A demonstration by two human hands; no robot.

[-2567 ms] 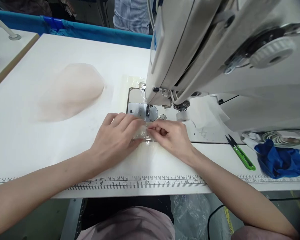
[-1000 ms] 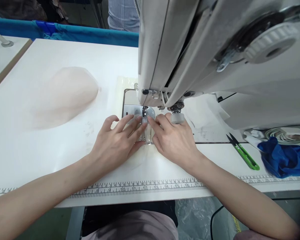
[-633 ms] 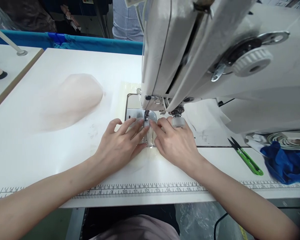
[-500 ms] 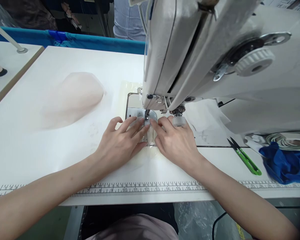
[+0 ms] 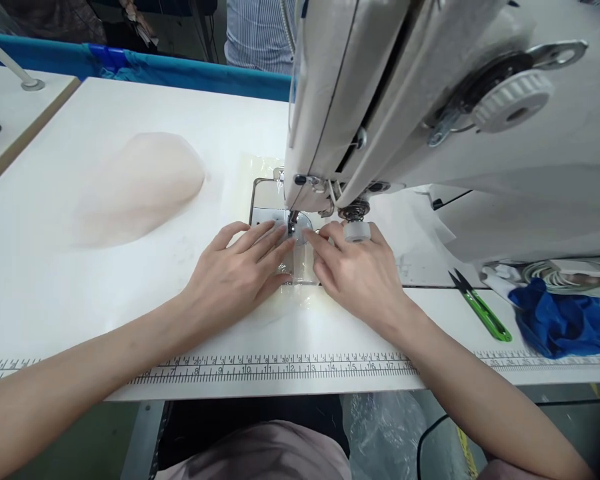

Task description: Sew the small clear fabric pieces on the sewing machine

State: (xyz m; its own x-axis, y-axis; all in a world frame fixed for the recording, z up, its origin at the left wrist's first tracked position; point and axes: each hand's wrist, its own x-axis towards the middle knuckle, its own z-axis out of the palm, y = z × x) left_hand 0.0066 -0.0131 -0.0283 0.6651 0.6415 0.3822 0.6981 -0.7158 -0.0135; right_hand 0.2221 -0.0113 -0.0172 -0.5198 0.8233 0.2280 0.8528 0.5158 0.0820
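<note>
a white bench (image 5: 55, 293) carries a cream sewing machine (image 5: 430, 120) in a workroom, with a blue cloth rail along the far edge and a person in a striped shirt (image 5: 257, 30) standing behind it. the left hand (image 5: 233, 277) lies flat, fingers spread, pressing a small clear piece of film (image 5: 296, 272) onto the machine bed, its fingertips just left of the presser foot (image 5: 293, 223); the right hand (image 5: 357, 273) presses the same piece from the other side, forefinger stretched to the foot, so neither grip is closed round anything. compared with a couple of seconds ago, both hands have slid away from the near edge and up to the needle, and the film now sits under or right at the foot, which reads as the piece being fed in for stitching. around them: a pale mesh cup (image 5: 140, 183) toward the far left, green snips (image 5: 480, 307) and blue cloth (image 5: 560, 320) near the right edge, a printed ruler (image 5: 280, 367) along the near edge. the machine head hides the needle itself.
</note>
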